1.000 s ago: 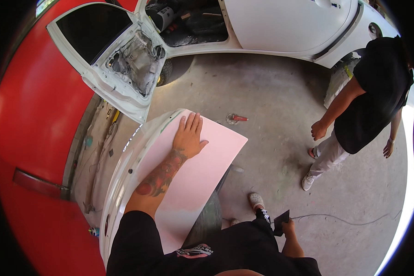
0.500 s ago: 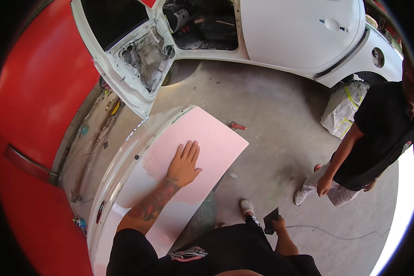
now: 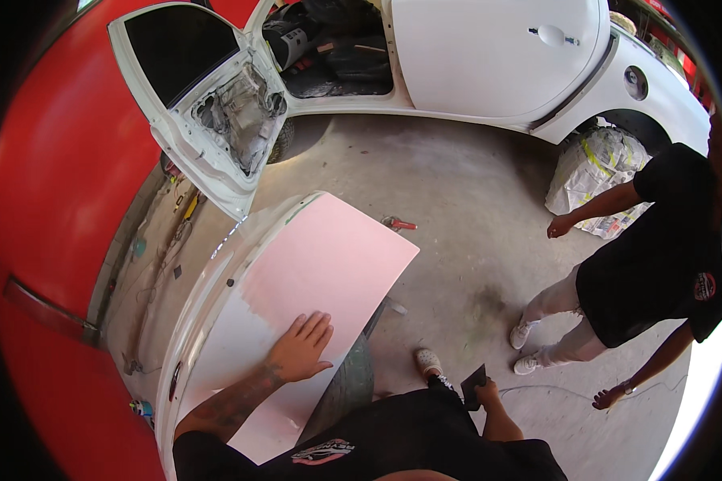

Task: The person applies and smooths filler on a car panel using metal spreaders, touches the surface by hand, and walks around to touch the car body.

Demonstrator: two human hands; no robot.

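Observation:
Palm down, my left hand (image 3: 301, 350) lies flat on a car body panel (image 3: 329, 264), its fingers stretched out and close together. The panel is white along its curved left side, with a broad matte pink coat over the rest. The hand rests near the lower right edge of the pink area and holds nothing. Low at my right side, my right hand (image 3: 486, 393) grips a dark flat sheet (image 3: 472, 386) that looks like sandpaper. It hangs beside my leg, apart from the panel.
A white car (image 3: 489, 56) stands ahead, its stripped front door (image 3: 237, 120) swung open toward the panel. Red bodywork (image 3: 56, 176) fills the left. A red-handled tool (image 3: 399, 224) lies on the concrete floor. At right stands another person (image 3: 642, 264), near a paper-wrapped wheel (image 3: 594, 172).
My left hand has slid down along the panel toward me, still flat. My right hand keeps the dark sheet in place. The other person has shifted, their arms now spread.

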